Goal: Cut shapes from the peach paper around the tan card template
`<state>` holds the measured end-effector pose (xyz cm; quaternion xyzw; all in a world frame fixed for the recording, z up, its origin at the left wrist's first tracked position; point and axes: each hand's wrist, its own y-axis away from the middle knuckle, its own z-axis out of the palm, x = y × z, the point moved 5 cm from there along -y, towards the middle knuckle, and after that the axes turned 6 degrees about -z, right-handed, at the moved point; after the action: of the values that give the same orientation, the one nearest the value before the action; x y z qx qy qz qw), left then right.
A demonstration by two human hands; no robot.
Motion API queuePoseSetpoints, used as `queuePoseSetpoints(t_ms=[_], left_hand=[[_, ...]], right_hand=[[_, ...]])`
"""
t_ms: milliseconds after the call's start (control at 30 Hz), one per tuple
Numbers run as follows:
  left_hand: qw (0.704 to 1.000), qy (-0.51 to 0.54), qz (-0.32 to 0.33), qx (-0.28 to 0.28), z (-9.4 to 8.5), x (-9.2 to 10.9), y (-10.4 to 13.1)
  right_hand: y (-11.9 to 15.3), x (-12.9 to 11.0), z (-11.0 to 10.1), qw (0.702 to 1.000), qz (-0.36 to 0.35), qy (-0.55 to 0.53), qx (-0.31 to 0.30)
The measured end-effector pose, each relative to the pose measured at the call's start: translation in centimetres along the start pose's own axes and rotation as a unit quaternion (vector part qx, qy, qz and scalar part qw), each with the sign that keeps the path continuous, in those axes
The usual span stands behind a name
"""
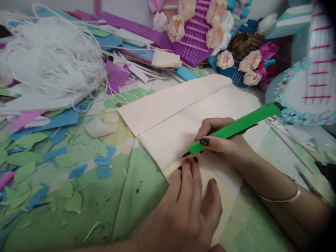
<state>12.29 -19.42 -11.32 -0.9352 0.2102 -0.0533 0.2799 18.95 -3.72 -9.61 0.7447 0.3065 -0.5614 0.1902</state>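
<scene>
Knife tip: too small to tell whether it touches the sheet. Green craft knife (236, 125) hides parts of the right hand's (231, 150) fingers. Left hand (181, 203) covers part of the yellowish sheet (228, 192); its forearm is clipped at the bottom edge. White cord bundle (52, 59) runs off left, strands blurred. Pink object (6, 179) at left edge: cut off, can't ID. Purple guitar model (195, 35) clipped at top, pale-blue one (316, 80) at right. Scissors (307, 180): handles unclear.
</scene>
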Motion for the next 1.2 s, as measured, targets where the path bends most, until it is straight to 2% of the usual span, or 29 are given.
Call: queuePoseSetpoints(t_ms=[367,1200], left_hand=[[1.000,0.007,0.005,-0.009,0.02,-0.11,-0.01],[1.000,-0.004,0.006,0.000,-0.08,-0.01,0.05]], right_hand=[[-0.09,-0.60,0.42,1.000,-0.016,0.008,-0.013],[-0.16,0.09,0.05,1.000,-0.015,-0.022,-0.013]])
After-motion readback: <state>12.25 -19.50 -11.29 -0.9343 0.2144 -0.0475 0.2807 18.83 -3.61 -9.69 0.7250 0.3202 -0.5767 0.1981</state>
